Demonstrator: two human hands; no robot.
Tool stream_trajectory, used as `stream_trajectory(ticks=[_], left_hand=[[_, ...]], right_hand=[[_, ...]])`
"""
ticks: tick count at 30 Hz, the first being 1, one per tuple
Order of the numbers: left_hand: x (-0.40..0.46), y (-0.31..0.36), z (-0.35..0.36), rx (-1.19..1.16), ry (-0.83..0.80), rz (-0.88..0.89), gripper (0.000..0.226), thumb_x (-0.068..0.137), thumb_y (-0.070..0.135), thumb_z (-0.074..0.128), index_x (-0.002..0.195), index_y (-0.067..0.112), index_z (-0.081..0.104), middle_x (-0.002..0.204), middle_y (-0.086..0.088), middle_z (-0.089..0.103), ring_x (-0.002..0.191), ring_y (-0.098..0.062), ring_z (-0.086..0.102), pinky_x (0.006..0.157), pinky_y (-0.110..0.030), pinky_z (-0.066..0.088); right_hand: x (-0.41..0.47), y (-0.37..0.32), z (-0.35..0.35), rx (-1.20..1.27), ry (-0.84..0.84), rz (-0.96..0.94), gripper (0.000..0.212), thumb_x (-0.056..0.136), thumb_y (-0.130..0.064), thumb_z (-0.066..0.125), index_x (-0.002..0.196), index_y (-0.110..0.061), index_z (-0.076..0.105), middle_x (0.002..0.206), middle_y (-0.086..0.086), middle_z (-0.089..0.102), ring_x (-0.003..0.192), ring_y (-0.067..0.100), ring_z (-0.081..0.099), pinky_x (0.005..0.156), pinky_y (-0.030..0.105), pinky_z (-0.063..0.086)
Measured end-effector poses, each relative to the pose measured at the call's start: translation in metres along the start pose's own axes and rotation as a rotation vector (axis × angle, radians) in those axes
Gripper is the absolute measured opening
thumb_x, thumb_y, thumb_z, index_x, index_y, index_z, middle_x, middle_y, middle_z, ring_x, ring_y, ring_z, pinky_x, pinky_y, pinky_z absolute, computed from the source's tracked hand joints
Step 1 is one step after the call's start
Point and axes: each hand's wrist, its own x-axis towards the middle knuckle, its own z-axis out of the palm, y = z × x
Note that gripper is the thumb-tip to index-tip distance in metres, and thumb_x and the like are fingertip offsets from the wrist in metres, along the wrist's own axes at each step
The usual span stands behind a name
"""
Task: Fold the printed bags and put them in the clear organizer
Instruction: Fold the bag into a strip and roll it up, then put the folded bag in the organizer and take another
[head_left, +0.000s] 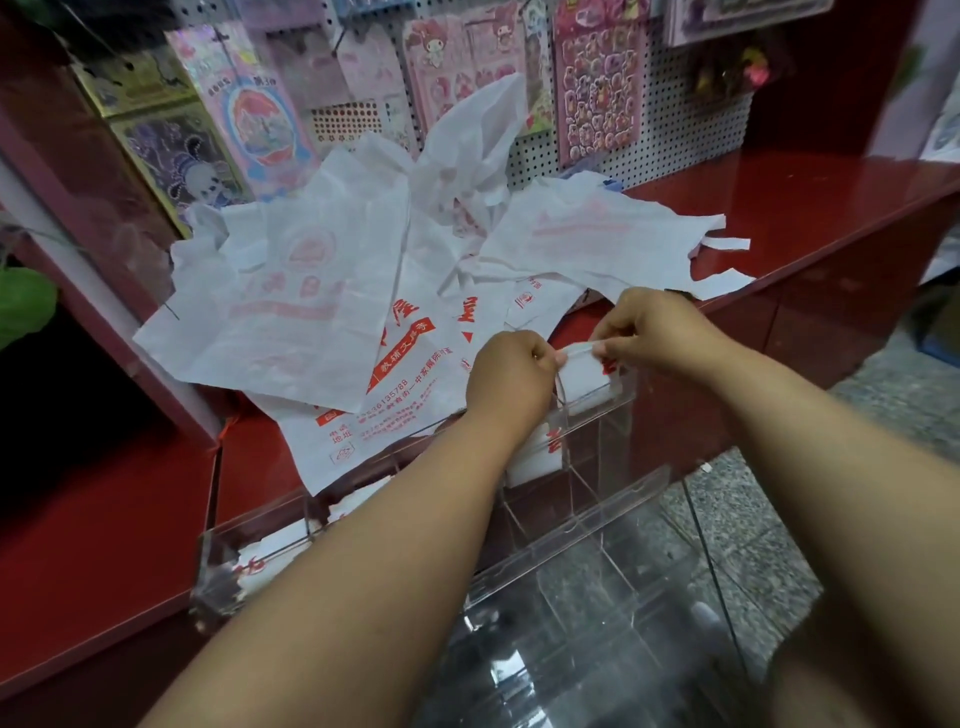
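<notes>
1. The left hand (511, 376) and the right hand (657, 332) are working close together, each pinching the top edge of a folded bag (584, 371) between thumb and curled fingers, the left at its left corner and the right at its right corner.
2. The folded bag is standing upright in the far right compartment of the clear organizer (597, 499), its top edge sticking up above the rim, with a bit of red print showing by the right thumb.
3. The organizer is sitting at the near edge of the red counter (104, 519), with part of it reaching out past that edge over the speckled floor (753, 519). More folded white bags are sitting in other compartments: one (535, 457) just under the left wrist and one (270, 551) at the near left end.
4. Bare red counter is lying open to the left of the organizer, and a long bare stretch is running off to the far right.
5. Behind the hands, a loose pile of unfolded bags (311, 291) is spreading across the counter, touching the organizer's far side. One handle strip (727, 244) is pointing right, and another is hanging just over the counter's front edge.
6. The bags are carrying red Chinese print; on the nearest flat one (395, 410) the digits "36135788" are readable, the rest being too small or too faint to make out.
7. Farthest back, a white pegboard (675, 130) is holding pink sticker sheets (600, 78) and cartoon card packs; their writing is blurred.
</notes>
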Motion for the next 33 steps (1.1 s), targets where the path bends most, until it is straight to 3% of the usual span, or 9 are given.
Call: stream_trajectory(ticks=[3, 8, 13, 15, 17, 20, 24, 30, 33], left_hand=[[-0.001, -0.007, 0.004, 0.048, -0.15, -0.063, 0.028, 0.093, 0.026, 0.064, 0.071, 0.009, 0.069, 0.088, -0.007, 0.074, 0.085, -0.025, 0.066, 0.079, -0.032, 0.052], [-0.014, -0.013, -0.018, -0.017, -0.044, -0.075, 0.043, 0.099, 0.026, 0.053, 0.063, 0.003, 0.057, 0.065, -0.009, 0.061, 0.063, -0.025, 0.055, 0.061, -0.03, 0.04], [-0.039, -0.038, -0.056, -0.248, 0.323, -0.263, 0.024, 0.098, 0.023, 0.051, 0.079, 0.012, 0.059, 0.086, -0.009, 0.056, 0.07, -0.018, 0.047, 0.07, -0.029, 0.039], [-0.043, -0.055, -0.077, -0.364, 0.593, -0.462, 0.01, 0.095, 0.025, 0.055, 0.103, 0.019, 0.059, 0.112, -0.006, 0.043, 0.077, -0.019, 0.051, 0.08, -0.029, 0.046], [-0.041, -0.073, -0.101, -0.458, 0.741, -0.597, 0.021, 0.093, 0.026, 0.057, 0.114, 0.024, 0.055, 0.123, -0.008, 0.034, 0.085, -0.025, 0.056, 0.088, -0.033, 0.048], [-0.03, -0.096, -0.134, -0.516, 0.715, -0.654, 0.034, 0.093, 0.034, 0.057, 0.127, 0.03, 0.056, 0.13, -0.005, 0.036, 0.099, -0.024, 0.049, 0.093, -0.026, 0.04], [-0.016, -0.109, -0.162, -0.828, 0.687, -0.604, 0.033, 0.097, 0.021, 0.054, 0.128, 0.009, 0.058, 0.128, -0.014, 0.061, 0.115, -0.032, 0.06, 0.072, -0.026, 0.045], [-0.042, -0.087, -0.174, -1.058, 0.78, -0.456, 0.023, 0.093, -0.004, 0.056, 0.111, 0.007, 0.065, 0.091, -0.004, 0.065, 0.072, -0.018, 0.064, 0.053, -0.019, 0.051], [-0.079, -0.082, -0.182, -1.093, 0.637, -0.438, 0.036, 0.094, -0.011, 0.045, 0.12, 0.008, 0.06, 0.1, -0.006, 0.064, 0.083, -0.017, 0.064, 0.067, -0.025, 0.057]], right_hand=[[0.001, 0.01, 0.013, -0.014, -0.19, 0.097, 0.007, 0.084, -0.016, 0.071, 0.082, -0.015, 0.078, 0.08, -0.002, 0.072, 0.073, 0.01, 0.064, 0.056, 0.017, 0.038], [0.007, 0.006, 0.02, -0.019, -0.151, 0.125, 0.021, 0.09, -0.022, 0.065, 0.08, -0.007, 0.075, 0.087, -0.01, 0.069, 0.075, 0.007, 0.059, 0.059, 0.018, 0.038], [0.005, -0.025, 0.036, -0.037, -0.064, 0.048, 0.035, 0.091, -0.026, 0.061, 0.061, -0.006, 0.059, 0.08, 0.009, 0.07, 0.055, 0.02, 0.053, 0.053, 0.029, 0.034], [0.002, -0.046, 0.041, -0.015, -0.08, 0.008, 0.021, 0.09, -0.025, 0.062, 0.075, -0.012, 0.069, 0.077, 0.005, 0.068, 0.069, 0.018, 0.059, 0.057, 0.027, 0.037], [-0.001, -0.064, 0.047, -0.006, -0.095, -0.022, 0.014, 0.09, -0.025, 0.063, 0.093, -0.016, 0.074, 0.088, -0.001, 0.069, 0.086, 0.018, 0.062, 0.069, 0.028, 0.043], [-0.006, -0.082, 0.055, -0.023, -0.079, -0.063, 0.017, 0.091, -0.027, 0.062, 0.1, -0.017, 0.073, 0.093, -0.001, 0.065, 0.088, 0.018, 0.059, 0.073, 0.029, 0.043], [-0.011, -0.094, 0.06, -0.029, -0.089, -0.102, 0.017, 0.092, -0.027, 0.061, 0.099, -0.018, 0.072, 0.088, -0.005, 0.058, 0.085, 0.016, 0.057, 0.069, 0.028, 0.039], [-0.017, -0.102, 0.056, 0.049, -0.042, -0.091, 0.015, 0.091, -0.026, 0.061, 0.098, -0.019, 0.072, 0.093, -0.001, 0.064, 0.088, 0.017, 0.059, 0.075, 0.031, 0.046], [-0.02, -0.107, 0.049, 0.145, 0.027, -0.086, 0.011, 0.091, -0.026, 0.062, 0.096, -0.022, 0.071, 0.088, -0.006, 0.065, 0.084, 0.013, 0.059, 0.068, 0.025, 0.042]])
